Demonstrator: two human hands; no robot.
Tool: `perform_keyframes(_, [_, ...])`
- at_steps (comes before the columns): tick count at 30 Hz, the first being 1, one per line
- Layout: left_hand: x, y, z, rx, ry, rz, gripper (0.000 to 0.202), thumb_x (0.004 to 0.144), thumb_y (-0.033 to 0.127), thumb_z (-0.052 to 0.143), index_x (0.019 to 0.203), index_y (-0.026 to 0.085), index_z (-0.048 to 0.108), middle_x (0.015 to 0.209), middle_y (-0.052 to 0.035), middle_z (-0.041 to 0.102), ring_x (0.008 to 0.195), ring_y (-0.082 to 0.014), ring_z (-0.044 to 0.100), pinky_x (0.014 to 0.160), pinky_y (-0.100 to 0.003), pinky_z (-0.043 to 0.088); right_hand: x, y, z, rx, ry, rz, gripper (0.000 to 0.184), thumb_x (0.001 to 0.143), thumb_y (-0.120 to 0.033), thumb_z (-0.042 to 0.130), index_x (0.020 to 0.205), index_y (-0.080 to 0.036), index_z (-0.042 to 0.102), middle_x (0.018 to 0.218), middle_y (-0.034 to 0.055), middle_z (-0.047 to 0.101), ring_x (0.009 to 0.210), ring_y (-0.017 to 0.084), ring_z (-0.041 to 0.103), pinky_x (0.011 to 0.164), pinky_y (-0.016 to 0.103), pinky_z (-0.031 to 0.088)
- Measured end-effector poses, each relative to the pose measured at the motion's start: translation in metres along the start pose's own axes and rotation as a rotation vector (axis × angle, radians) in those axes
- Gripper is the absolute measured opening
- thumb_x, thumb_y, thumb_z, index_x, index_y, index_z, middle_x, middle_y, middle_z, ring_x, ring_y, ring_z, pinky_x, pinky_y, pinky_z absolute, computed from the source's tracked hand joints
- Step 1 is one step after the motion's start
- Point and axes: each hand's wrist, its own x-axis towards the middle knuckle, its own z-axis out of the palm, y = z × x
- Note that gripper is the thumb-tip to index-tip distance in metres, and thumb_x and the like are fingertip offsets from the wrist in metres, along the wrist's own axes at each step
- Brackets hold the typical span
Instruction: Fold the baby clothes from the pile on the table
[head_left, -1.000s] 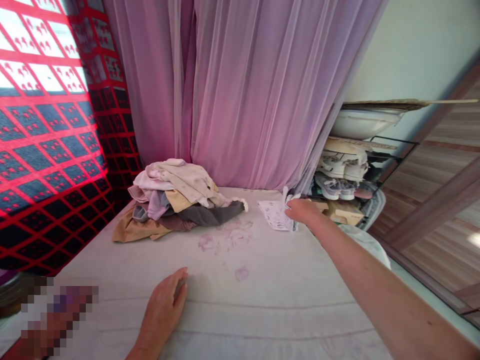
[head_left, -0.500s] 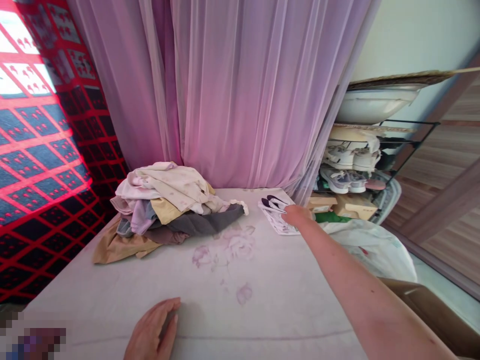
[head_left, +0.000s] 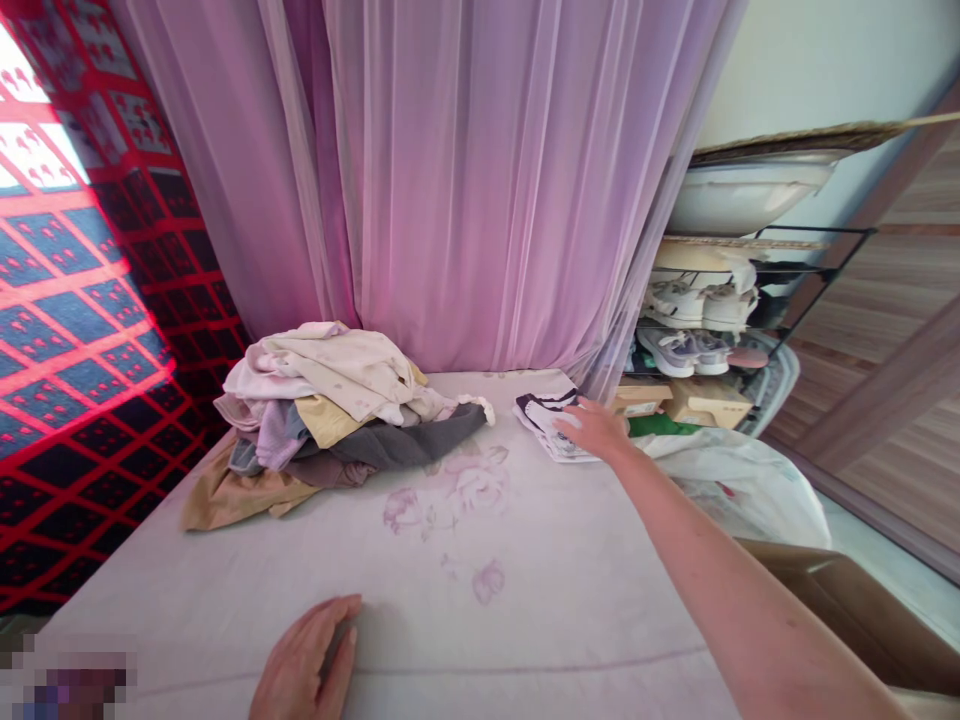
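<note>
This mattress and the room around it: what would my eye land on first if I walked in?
The tall lilac sheer curtain fills the back of the view, with a vivid red-and-black patterned panel to its left. Below them, a heaped pile of clothes sits on the pale mattress. To its right, the person's right hand rests on a black-and-white folded cloth, with a rack of shoes beyond.

- A black-and-white printed cloth [head_left: 546,425], loosely folded, lies near the mattress's [head_left: 525,610] far edge under the right hand [head_left: 592,428]
- A rumpled pile of clothes [head_left: 337,420] sits well left of it
</note>
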Motion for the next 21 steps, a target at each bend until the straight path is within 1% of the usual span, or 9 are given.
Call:
perform_keyframes(2, [0.000, 0.001, 0.000, 0.003, -0.003, -0.006, 0.019, 0.087, 0.034, 0.053, 0.100, 0.028, 0.066, 0.096, 0.0000, 0.075, 0.085, -0.0178, 0.072, 0.076, -0.028, 0.061, -0.006, -0.020, 0.007, 0.010, -0.051, -0.119, 0.069, 0.086, -0.061, 0.047, 0.144, -0.025, 0.039, 0.155, 0.0118, 0.030, 0.140, 0.027, 0.030, 0.109, 0.045, 0.027])
perform_keyframes(3, [0.000, 0.001, -0.001, 0.003, -0.005, -0.007, 0.019, 0.087, 0.034, 0.053, 0.100, 0.028, 0.065, 0.096, 0.0002, 0.075, 0.085, -0.0177, 0.072, 0.076, -0.028, 0.061, -0.008, -0.029, 0.009, 0.005, -0.073, -0.136, 0.071, 0.084, -0.058, 0.053, 0.145, -0.023, 0.037, 0.154, 0.0137, 0.032, 0.138, 0.028, 0.032, 0.108, 0.044, 0.027])
perform_keyframes(6, [0.000, 0.001, -0.001, -0.005, -0.003, 0.000, 0.019, 0.087, 0.034, 0.053, 0.100, 0.029, 0.065, 0.095, 0.0007, 0.075, 0.085, -0.0174, 0.072, 0.076, -0.027, 0.060, -0.005, -0.051, 0.011, -0.001, -0.099, -0.062, 0.062, 0.084, -0.048, 0.056, 0.136, -0.016, 0.048, 0.141, 0.0192, 0.048, 0.127, 0.030, 0.045, 0.100, 0.043, 0.035])
perform_keyframes(9, [-0.001, 0.000, -0.001, -0.014, -0.009, -0.013, 0.020, 0.087, 0.034, 0.053, 0.101, 0.029, 0.066, 0.096, 0.0005, 0.075, 0.086, -0.0178, 0.072, 0.077, -0.027, 0.060, 0.007, -0.061, 0.010, 0.018, -0.126, 0.043, 0.049, 0.084, -0.039, 0.056, 0.123, -0.010, 0.058, 0.122, 0.0224, 0.061, 0.111, 0.030, 0.057, 0.089, 0.040, 0.042])
perform_keyframes(12, [-0.002, -0.001, 0.000, -0.020, -0.014, -0.020, 0.020, 0.087, 0.035, 0.054, 0.101, 0.029, 0.066, 0.096, 0.0002, 0.075, 0.086, -0.0182, 0.072, 0.078, -0.027, 0.060, 0.021, -0.059, 0.007, 0.044, -0.139, 0.101, 0.039, 0.084, -0.028, 0.054, 0.117, -0.010, 0.065, 0.119, 0.0215, 0.064, 0.108, 0.029, 0.060, 0.085, 0.036, 0.044])
perform_keyframes(14, [-0.001, -0.001, 0.000, -0.019, -0.007, -0.008, 0.020, 0.087, 0.036, 0.054, 0.101, 0.029, 0.066, 0.096, 0.0007, 0.075, 0.086, -0.0180, 0.072, 0.077, -0.027, 0.060, 0.029, -0.051, 0.001, 0.067, -0.116, 0.143, 0.039, 0.089, -0.028, 0.044, 0.119, -0.012, 0.065, 0.121, 0.0201, 0.064, 0.107, 0.027, 0.060, 0.084, 0.035, 0.045])
perform_keyframes(18, [0.001, 0.000, 0.000, -0.019, -0.012, -0.002, 0.020, 0.088, 0.035, 0.053, 0.101, 0.029, 0.066, 0.096, 0.0007, 0.075, 0.086, -0.0179, 0.072, 0.076, -0.027, 0.061, 0.041, -0.036, -0.015, 0.070, -0.011, 0.235, 0.053, 0.096, -0.031, 0.022, 0.137, -0.014, 0.051, 0.126, 0.0197, 0.060, 0.108, 0.029, 0.060, 0.083, 0.036, 0.047])
perform_keyframes(20, [0.001, 0.001, -0.001, -0.021, -0.026, -0.010, 0.020, 0.088, 0.036, 0.053, 0.100, 0.029, 0.067, 0.095, 0.0001, 0.075, 0.086, -0.0181, 0.072, 0.076, -0.027, 0.061, 0.040, -0.037, -0.014, 0.055, 0.034, 0.225, 0.055, 0.097, -0.032, 0.017, 0.143, -0.016, 0.044, 0.129, 0.0187, 0.059, 0.111, 0.029, 0.059, 0.085, 0.037, 0.046])
perform_keyframes(21, [0.001, 0.001, -0.001, -0.023, -0.035, -0.016, 0.020, 0.088, 0.037, 0.053, 0.099, 0.029, 0.067, 0.095, -0.0003, 0.075, 0.086, -0.0183, 0.072, 0.077, -0.027, 0.061, 0.038, -0.041, -0.010, 0.048, 0.041, 0.198, 0.054, 0.098, -0.032, 0.018, 0.143, -0.018, 0.043, 0.129, 0.0171, 0.059, 0.112, 0.028, 0.058, 0.087, 0.037, 0.045])
